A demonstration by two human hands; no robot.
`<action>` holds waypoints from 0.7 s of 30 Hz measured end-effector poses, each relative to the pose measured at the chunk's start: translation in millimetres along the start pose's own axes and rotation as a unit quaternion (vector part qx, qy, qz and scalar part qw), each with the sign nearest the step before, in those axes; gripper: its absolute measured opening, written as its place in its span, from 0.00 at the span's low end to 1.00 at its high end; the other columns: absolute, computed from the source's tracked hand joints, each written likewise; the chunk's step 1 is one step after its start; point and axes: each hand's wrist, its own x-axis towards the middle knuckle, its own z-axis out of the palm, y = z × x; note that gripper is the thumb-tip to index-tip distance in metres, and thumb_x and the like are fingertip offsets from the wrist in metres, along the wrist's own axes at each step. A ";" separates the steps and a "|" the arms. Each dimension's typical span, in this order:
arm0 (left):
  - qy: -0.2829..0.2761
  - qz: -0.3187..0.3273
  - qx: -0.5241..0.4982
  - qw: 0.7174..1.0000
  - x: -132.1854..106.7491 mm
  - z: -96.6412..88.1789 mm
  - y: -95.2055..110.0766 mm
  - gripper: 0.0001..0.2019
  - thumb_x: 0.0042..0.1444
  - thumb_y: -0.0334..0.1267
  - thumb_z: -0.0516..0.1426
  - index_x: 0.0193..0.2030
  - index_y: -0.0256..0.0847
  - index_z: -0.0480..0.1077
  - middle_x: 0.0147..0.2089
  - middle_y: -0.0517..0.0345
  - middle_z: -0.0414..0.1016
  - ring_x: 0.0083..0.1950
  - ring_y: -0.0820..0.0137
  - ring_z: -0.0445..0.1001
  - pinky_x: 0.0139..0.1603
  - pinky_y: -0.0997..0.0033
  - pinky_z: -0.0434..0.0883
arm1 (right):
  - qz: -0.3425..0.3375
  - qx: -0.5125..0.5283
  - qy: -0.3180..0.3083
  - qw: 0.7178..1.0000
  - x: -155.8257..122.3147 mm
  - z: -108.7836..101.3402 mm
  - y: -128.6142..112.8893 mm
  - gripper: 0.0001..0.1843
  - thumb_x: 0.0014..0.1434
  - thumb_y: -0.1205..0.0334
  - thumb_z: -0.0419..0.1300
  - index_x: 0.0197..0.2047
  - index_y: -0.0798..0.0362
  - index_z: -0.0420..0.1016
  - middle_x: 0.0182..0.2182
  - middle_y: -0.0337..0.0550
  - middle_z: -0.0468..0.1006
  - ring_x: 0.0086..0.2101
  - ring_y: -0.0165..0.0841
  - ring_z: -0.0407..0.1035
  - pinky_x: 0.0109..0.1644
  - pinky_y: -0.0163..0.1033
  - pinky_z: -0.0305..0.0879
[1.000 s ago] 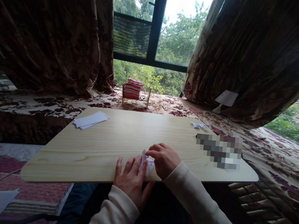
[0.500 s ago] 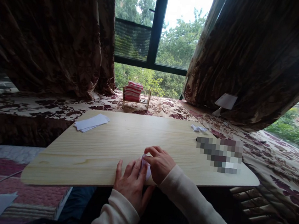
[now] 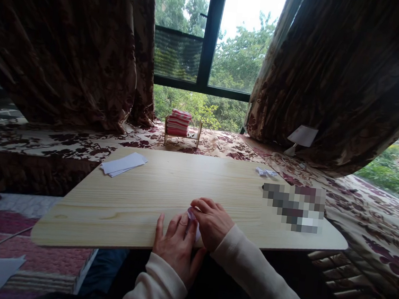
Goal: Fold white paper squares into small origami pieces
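A small piece of white paper [image 3: 198, 233] lies at the table's near edge, mostly covered by my hands. My left hand [image 3: 176, 246] rests flat with its fingers spread, the index finger along the paper's left side. Bent over the paper's far end, my right hand [image 3: 212, 223] pinches its raised edge between thumb and fingers. The fingertips of both hands are close together there. How the paper is folded underneath is hidden.
White paper strips [image 3: 124, 164] lie at the table's far left, folded paper pieces [image 3: 266, 172] at the far right. A pixelated patch covers something on the right. Behind the wooden table [image 3: 82, 213] stand a small rack of folded cloths [image 3: 178, 122] and a lamp [image 3: 302, 135].
My right hand has shifted slightly left and inward over the paper, covering more of it. My left hand stays almost in place. The view has moved a little.
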 end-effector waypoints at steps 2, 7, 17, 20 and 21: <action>-0.003 -0.002 -0.002 1.000 0.0 -0.2 -0.1 0.26 0.51 0.48 0.51 0.54 0.37 0.64 0.55 0.46 0.66 0.55 0.54 0.60 0.60 0.42 0.41 | -0.007 -0.014 -0.006 1.000 -0.2 0.2 0.3 0.12 0.57 0.67 0.51 0.43 0.54 0.71 0.45 0.46 0.70 0.48 0.38 0.58 0.48 0.43 0.57; 0.001 -0.002 -0.002 1.000 0.1 -0.4 0.1 0.25 0.50 0.47 0.52 0.53 0.38 0.64 0.54 0.45 0.67 0.54 0.54 0.60 0.59 0.42 0.41 | -0.039 -0.026 -0.010 0.999 -3.8 -1.8 3.6 0.11 0.57 0.67 0.53 0.42 0.56 0.72 0.43 0.47 0.72 0.48 0.38 0.58 0.50 0.43 0.55; -0.005 -0.007 0.000 1.000 -0.2 0.7 -0.9 0.25 0.50 0.49 0.51 0.53 0.39 0.65 0.55 0.44 0.66 0.55 0.54 0.60 0.59 0.43 0.42 | -0.062 -0.033 -0.004 0.998 -5.9 2.5 2.0 0.11 0.59 0.66 0.52 0.43 0.57 0.72 0.45 0.46 0.71 0.47 0.39 0.59 0.50 0.43 0.56; -0.005 -0.014 0.007 1.000 0.5 -0.3 -1.2 0.26 0.49 0.50 0.52 0.52 0.39 0.66 0.58 0.42 0.62 0.55 0.54 0.60 0.58 0.43 0.45 | -0.059 -0.027 -0.013 0.998 -5.4 2.8 0.5 0.11 0.58 0.66 0.53 0.43 0.58 0.72 0.44 0.46 0.72 0.47 0.38 0.59 0.50 0.43 0.56; -0.005 -0.014 0.008 1.000 0.7 -0.5 -1.2 0.26 0.49 0.50 0.52 0.52 0.39 0.66 0.59 0.42 0.61 0.55 0.54 0.60 0.58 0.44 0.45 | -0.057 -0.025 -0.017 0.998 -5.2 2.0 0.3 0.11 0.57 0.66 0.54 0.43 0.58 0.72 0.43 0.46 0.72 0.47 0.37 0.60 0.50 0.43 0.56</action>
